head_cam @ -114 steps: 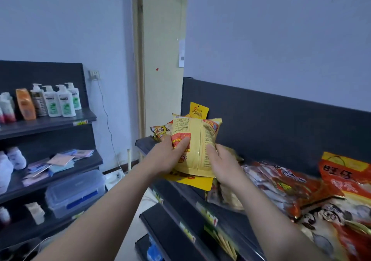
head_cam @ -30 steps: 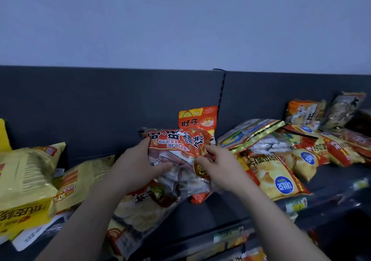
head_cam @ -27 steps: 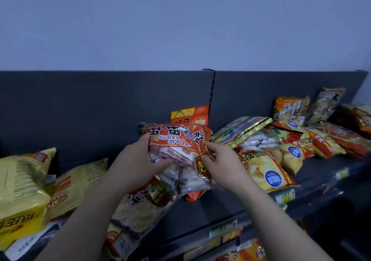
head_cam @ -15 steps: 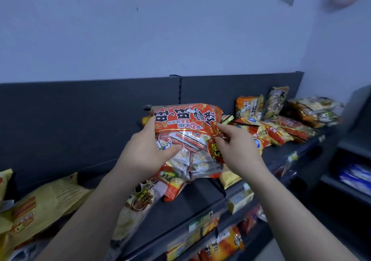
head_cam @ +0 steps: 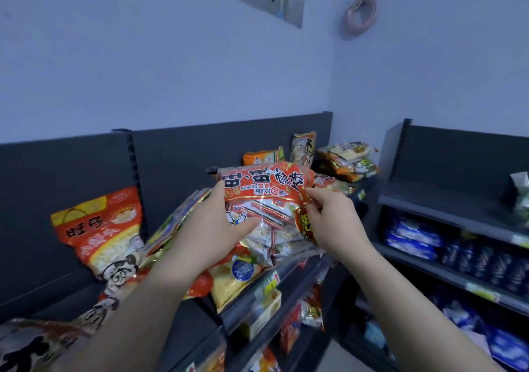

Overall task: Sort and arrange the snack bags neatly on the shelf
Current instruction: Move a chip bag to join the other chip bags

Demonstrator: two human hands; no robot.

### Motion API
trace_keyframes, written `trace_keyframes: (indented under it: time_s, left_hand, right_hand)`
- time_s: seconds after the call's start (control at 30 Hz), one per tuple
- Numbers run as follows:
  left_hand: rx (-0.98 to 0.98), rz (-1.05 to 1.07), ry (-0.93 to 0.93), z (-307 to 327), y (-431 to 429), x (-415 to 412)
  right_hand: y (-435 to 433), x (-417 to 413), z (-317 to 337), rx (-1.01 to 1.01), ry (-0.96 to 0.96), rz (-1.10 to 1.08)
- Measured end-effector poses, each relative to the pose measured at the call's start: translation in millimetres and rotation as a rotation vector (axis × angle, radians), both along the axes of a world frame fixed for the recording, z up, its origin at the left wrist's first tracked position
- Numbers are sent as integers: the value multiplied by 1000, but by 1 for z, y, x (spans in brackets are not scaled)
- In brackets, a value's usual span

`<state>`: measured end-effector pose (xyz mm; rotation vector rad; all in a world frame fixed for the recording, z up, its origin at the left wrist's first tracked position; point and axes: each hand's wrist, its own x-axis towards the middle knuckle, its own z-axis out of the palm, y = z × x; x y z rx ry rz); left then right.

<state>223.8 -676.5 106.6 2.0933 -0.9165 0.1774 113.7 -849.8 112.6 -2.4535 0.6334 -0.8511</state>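
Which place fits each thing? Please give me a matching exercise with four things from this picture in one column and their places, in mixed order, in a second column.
Things
1. red cracker bag
2. orange bag with cartoon figure
3. blue packets
4. coiled cable

Places
A. hangs on the wall
B. lie on the right-hand rack
C. gripped by the left hand and the right hand
D. leans on the dark back panel

Pairs: 1-C, 2-D, 3-B, 4-A.
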Motion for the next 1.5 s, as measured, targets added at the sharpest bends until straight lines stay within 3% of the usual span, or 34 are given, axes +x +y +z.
trace_keyframes:
  time_s: [0.57,1.1,1.5]
  left_hand:
    - [65,-139,146,-25,-320,29]
    - [123,-77,144,-36,-525,207]
    - [178,45,234,-63,-614,292]
  right_hand:
    - [-306,19,-23,75,100,-122]
    - [-511,196,-26,9,154,-132]
    - [-605,304,-37,-237,233,-44]
